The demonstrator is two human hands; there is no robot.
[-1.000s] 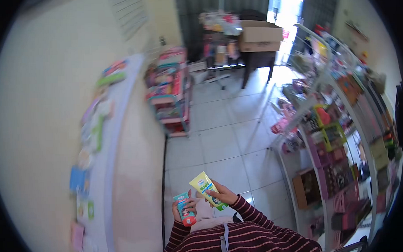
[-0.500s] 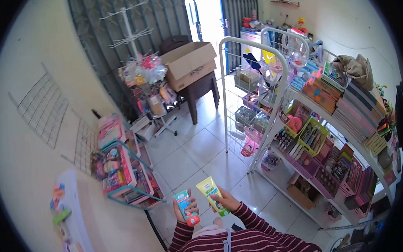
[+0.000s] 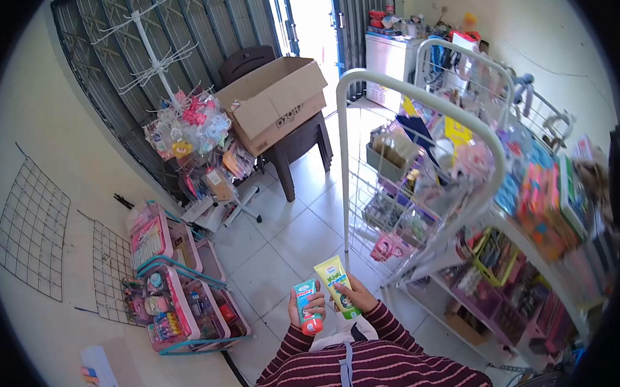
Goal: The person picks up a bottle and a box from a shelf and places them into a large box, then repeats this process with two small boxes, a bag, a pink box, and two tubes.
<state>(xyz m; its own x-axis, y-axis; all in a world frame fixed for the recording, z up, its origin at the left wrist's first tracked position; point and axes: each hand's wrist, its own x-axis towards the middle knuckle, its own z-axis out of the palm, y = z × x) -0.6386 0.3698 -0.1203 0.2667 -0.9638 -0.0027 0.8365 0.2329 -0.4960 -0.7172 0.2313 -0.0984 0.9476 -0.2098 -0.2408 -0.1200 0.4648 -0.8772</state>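
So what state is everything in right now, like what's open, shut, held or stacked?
Teal tube: capped, red cap down, held in the left hand.
Yellow tube: green cap down, held in the right hand.
Cardboard box: flaps open, resting on a dark chair.
Folding gate: drawn aside at the doorway.
White wire rack: upright, hung with goods.

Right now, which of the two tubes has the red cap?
The teal tube in the left hand; its red cap points down. The right hand holds the yellow tube, green-capped.
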